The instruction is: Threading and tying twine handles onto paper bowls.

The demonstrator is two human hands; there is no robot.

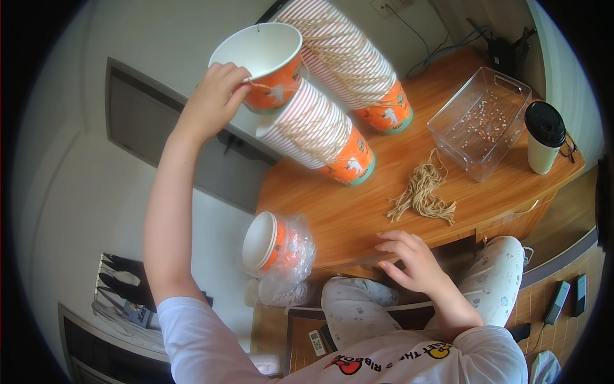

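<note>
My left hand [220, 96] pinches the rim of an orange paper cup [272, 91] with a white inside. This cup sits at the top end of a tall stack of paper cups [313, 131]; whether it is fully nested, I cannot tell. Twine strings hang along that stack and along a second, taller stack [358, 64] behind it. Over the table's front edge, my right hand [412, 262] holds nothing, its fingers apart. The nearest thing to it is a loose bundle of beige twine [423, 191] on the wooden table [358, 214].
A clear plastic bin [476, 125] with small beads in it stands at the right, beside a lidded drink cup [543, 137]. More paper cups in plastic wrap [281, 246] stand at the table's left front. Black devices with cables [505, 51] are at the back right.
</note>
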